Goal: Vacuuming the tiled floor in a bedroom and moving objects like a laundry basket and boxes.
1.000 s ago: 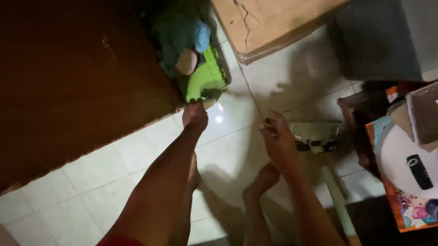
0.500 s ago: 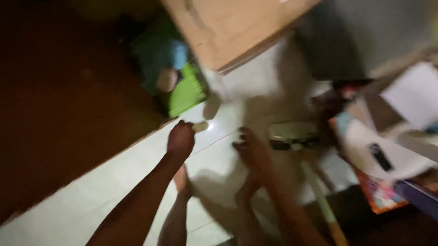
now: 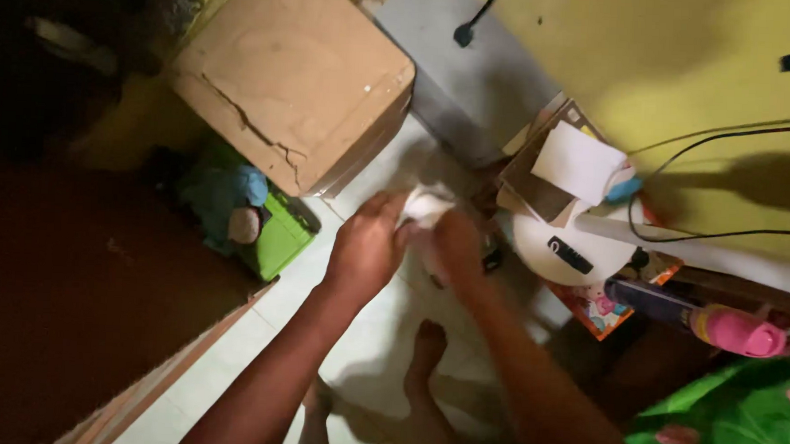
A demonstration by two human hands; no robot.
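Left hand (image 3: 367, 247) and right hand (image 3: 454, 244) at frame centre, both pinching a crumpled white cloth (image 3: 426, 203) between them, cardboard box (image 3: 295, 80) upper left, tiled floor (image 3: 229, 366) below.

Matt creased cardboard box (image 3: 290, 80), glossy tiled floor (image 3: 368, 336)

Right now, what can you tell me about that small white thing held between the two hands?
The small crumpled white wad looks soft, like cloth or paper; blur hides which. It sits in mid-air above the pale tiled floor, pinched between the left hand and the right hand, whose fingers cover its lower part. Only its bright, wrinkled top shows.
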